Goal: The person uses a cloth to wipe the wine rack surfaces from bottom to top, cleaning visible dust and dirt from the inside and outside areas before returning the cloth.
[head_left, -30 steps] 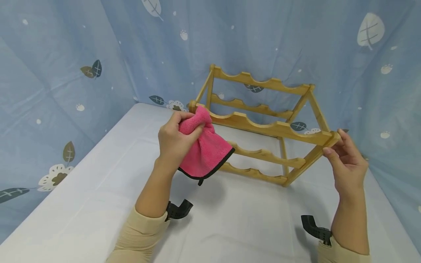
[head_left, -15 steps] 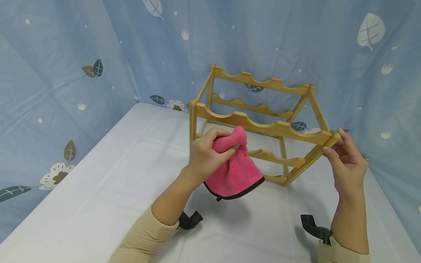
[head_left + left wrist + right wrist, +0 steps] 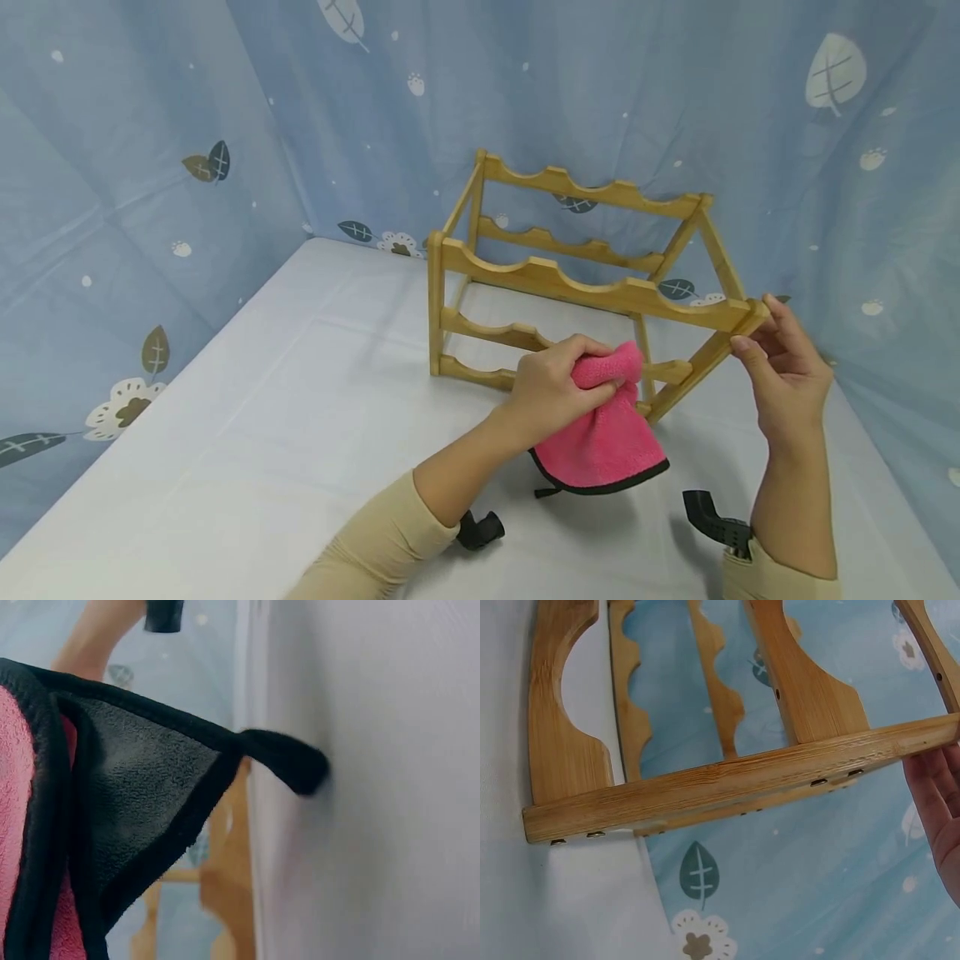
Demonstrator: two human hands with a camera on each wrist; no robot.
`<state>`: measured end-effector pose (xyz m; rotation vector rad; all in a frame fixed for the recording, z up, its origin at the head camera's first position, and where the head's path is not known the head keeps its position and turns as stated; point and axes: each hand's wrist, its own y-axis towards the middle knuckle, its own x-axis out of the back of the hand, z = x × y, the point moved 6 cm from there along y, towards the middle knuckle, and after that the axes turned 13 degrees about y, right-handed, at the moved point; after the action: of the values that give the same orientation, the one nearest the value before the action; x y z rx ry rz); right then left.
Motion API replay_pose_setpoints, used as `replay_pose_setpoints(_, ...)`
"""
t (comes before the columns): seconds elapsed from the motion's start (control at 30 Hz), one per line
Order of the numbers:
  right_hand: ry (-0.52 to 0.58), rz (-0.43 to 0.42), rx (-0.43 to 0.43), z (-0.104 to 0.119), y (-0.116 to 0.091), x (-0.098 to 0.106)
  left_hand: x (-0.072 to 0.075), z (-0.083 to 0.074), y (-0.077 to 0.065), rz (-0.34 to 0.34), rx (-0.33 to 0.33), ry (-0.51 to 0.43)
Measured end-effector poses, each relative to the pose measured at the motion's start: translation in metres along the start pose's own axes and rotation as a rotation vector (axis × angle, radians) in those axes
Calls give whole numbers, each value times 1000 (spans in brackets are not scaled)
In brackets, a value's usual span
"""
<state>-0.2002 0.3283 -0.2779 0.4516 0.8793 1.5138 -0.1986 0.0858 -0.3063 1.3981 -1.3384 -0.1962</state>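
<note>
A light wooden rack with scalloped rails (image 3: pixel 592 287) stands on the table, probably a wine rack. My right hand (image 3: pixel 791 383) holds its front right upper corner between thumb and fingers; in the right wrist view the fingers (image 3: pixel 934 791) lie at the end of the rack's post (image 3: pixel 712 780). Bunched in my left hand (image 3: pixel 551 387) is a pink towel cloth (image 3: pixel 600 450) with black edging. It hangs before the lower rails at the right; whether it touches them I cannot tell. The left wrist view shows the cloth's grey underside (image 3: pixel 142 772) and black loop (image 3: pixel 289 757).
A white cloth covers the table (image 3: pixel 300 433). Blue curtains with leaf and flower prints (image 3: pixel 360 108) hang behind and at both sides. Black wrist mounts (image 3: pixel 716 521) stick out from the beige sleeves (image 3: pixel 382 533).
My left hand has carried the pink cloth from the rack's upper left corner rightward and down across its front. The right hand keeps its hold, and the rack stays in place.
</note>
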Motion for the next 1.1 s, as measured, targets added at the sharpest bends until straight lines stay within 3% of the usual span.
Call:
replay_pose_setpoints(0.17,-6,0,-1,0,0,0,-27,-7,-3,88,38,0)
replay_pose_setpoints(0.57,-40,0,-7,-1,1,1,-79,-25,-7,173,89,143)
replay_pose_setpoints(0.8,-70,-17,-10,0,0,1,-90,-30,-3,150,74,244)
replay_pose_setpoints(1.1,-76,-26,-14,-1,0,2,-95,-26,0,120,159,300)
